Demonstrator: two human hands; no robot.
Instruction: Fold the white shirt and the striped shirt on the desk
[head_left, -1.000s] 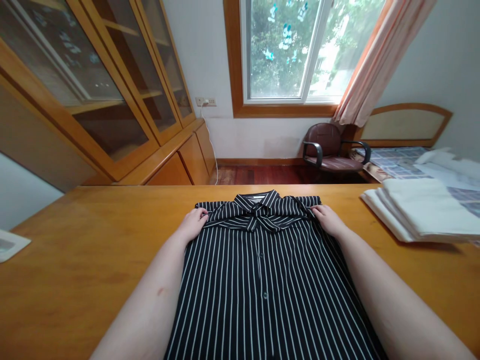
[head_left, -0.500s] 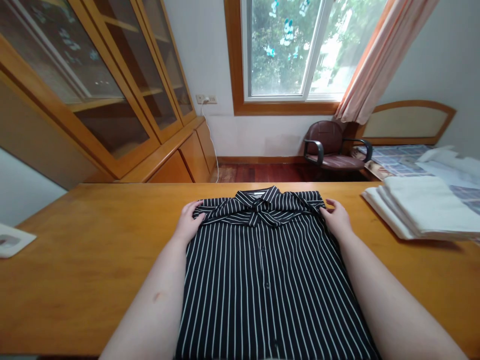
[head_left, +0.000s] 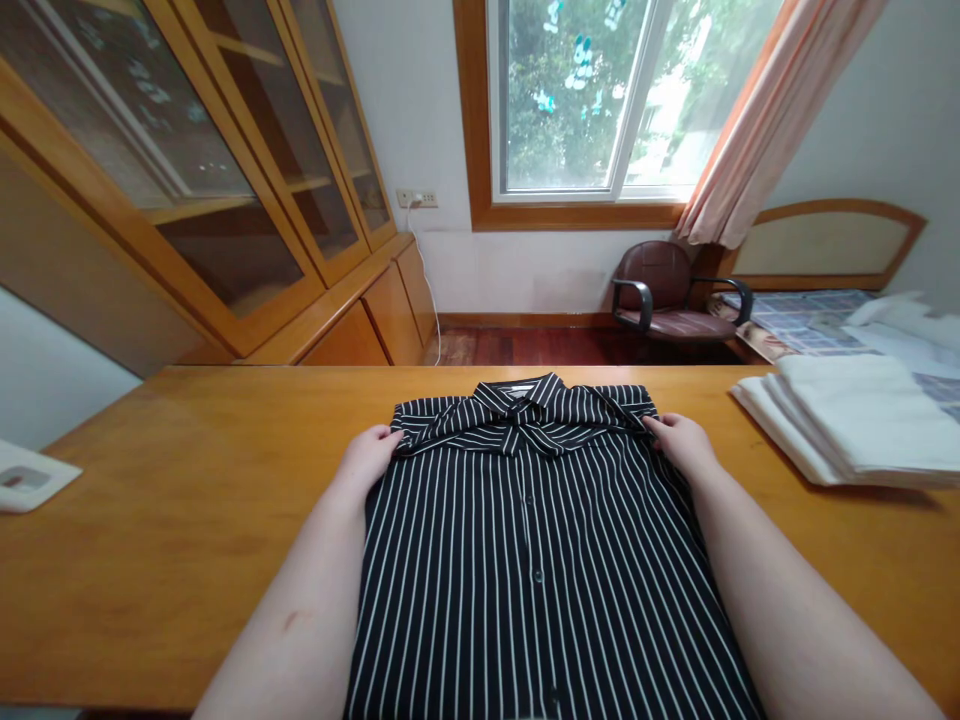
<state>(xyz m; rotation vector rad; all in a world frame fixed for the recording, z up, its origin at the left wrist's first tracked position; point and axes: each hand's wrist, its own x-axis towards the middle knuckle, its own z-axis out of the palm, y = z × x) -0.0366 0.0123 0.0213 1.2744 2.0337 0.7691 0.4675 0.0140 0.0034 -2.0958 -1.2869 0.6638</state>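
A black shirt with white stripes lies front side up on the wooden table, its collar toward the far edge. Dark buttons run down its middle, and a striped tie band crosses below the collar. At the shirt's upper left edge, my left hand pinches the fabric between thumb and fingers. My right hand grips the opposite edge near the right shoulder in the same way. The shirt's lower end runs out of view at the bottom.
Folded white cloths are stacked at the table's right. A white object with an opening lies at the left edge. Beyond the table stand a glass-door cabinet, a maroon armchair and a bed.
Both hands have slid slightly down along the shirt's side edges, and their fingers have closed on the fabric. The camera view has shifted a little.
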